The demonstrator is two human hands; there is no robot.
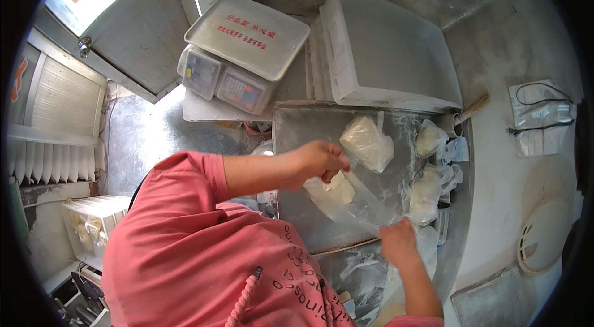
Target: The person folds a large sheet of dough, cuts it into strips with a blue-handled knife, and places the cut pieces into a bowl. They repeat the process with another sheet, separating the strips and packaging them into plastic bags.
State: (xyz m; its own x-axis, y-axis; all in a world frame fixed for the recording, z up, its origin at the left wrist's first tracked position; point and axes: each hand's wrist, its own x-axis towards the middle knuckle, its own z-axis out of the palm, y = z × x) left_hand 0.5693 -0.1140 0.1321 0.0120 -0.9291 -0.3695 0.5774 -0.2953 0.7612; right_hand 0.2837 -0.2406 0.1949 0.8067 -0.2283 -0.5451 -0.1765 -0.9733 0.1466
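A clear plastic bag point(371, 208) is stretched between my two hands above the grey work table point(301, 229). My left hand point(325, 164) grips one end of it, fingers curled down. Inside the bag, right under those fingers, lies a pale, flat-sided piece of food, perhaps dough point(339, 190). My right hand point(399, 241) pinches the bag's other end near the table's front edge. Just beyond my left hand rests a filled, closed plastic bag point(367, 141) with pale contents.
A weighing scale point(246, 37) with red writing stands at the back left, beside stacked white plastic crates point(394, 48). Along the table's right side sit more filled bags point(424, 192) and a brush point(473, 108) in a holder. A door point(139, 34) stands at the left.
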